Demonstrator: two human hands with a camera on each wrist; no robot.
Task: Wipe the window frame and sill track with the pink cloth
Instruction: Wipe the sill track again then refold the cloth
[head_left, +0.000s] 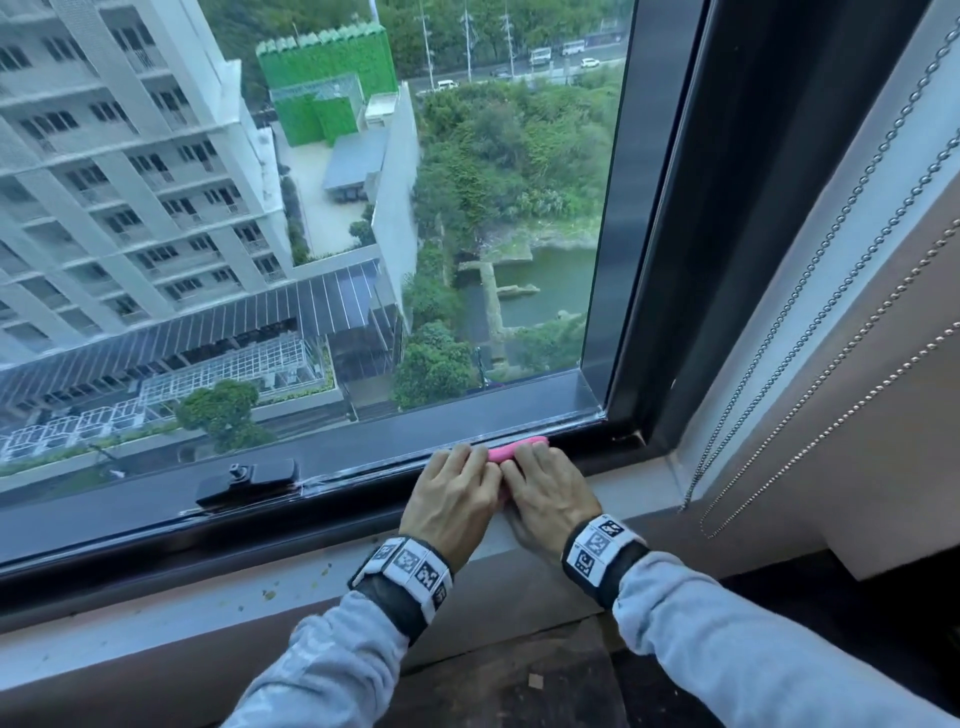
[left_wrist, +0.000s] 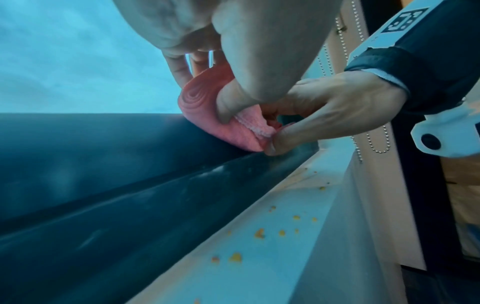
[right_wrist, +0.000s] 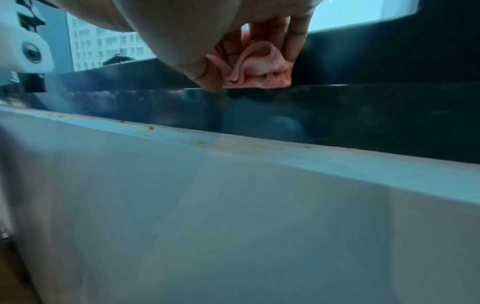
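So we've got the pink cloth (head_left: 511, 450) rolled into a fat little sausage and jammed down in the sill track (head_left: 363, 470), not far from the right corner of the black window frame (head_left: 649, 291). Both hands are on it: our left hand (head_left: 453, 501) has fingers curled over the roll with the thumb pinching the front, and our right hand (head_left: 551, 494) pinches the other end the same way. Biggest worry, we reckon, is the roll coming undone, since a hemmed edge is already flapping loose between the thumbs, and then we'd just be smearing with fingertips. Also the orange crumbs (left_wrist: 259, 233) on the white ledge (head_left: 631, 493) could get dragged into the groove if a sleeve sweeps them. Heading left, the latch (head_left: 248, 483) sits right beside the track and might snag the cloth. The head view shows that latch and the corner; the left wrist view shows the spiral roll end and thumbs, which the head view hides.
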